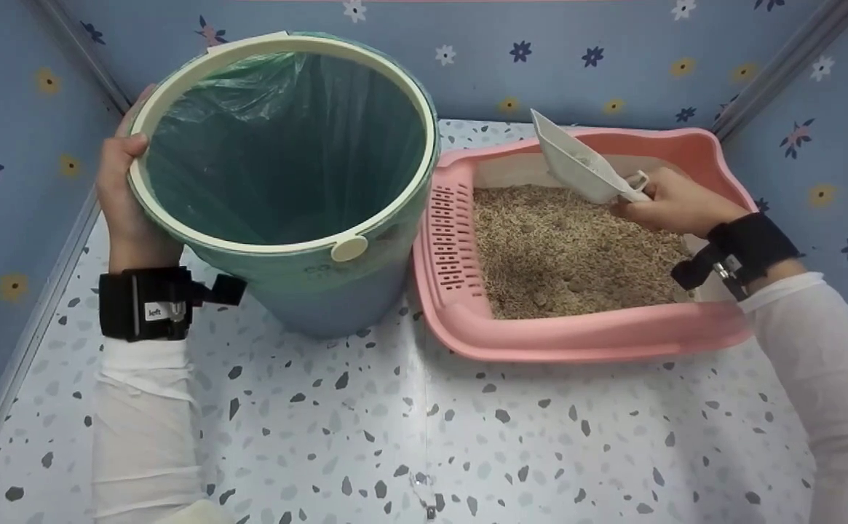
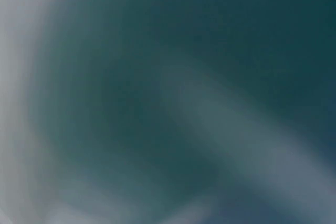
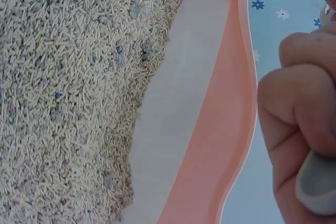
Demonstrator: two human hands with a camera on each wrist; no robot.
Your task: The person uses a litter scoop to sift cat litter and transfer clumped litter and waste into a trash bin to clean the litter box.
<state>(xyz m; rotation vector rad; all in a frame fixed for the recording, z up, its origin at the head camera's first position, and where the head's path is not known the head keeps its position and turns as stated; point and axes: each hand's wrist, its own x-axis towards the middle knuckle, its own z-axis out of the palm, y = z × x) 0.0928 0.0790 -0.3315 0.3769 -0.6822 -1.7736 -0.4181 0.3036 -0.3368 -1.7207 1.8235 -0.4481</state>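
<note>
My left hand grips the trash bin by its cream rim, thumb over the edge. The bin tilts toward me and is lined with a green plastic bag. The left wrist view is a dark green blur. My right hand holds a white litter scoop by its handle, over the far part of the pink litter box. A small greyish patch shows in the scoop's pan. Pale brown pellet litter covers the box floor. In the right wrist view curled fingers wrap the scoop handle.
The litter box stands right beside the bin, its slotted ledge on the bin's side. Blue flowered walls close off the back and both sides. Speckled white floor stretches in front.
</note>
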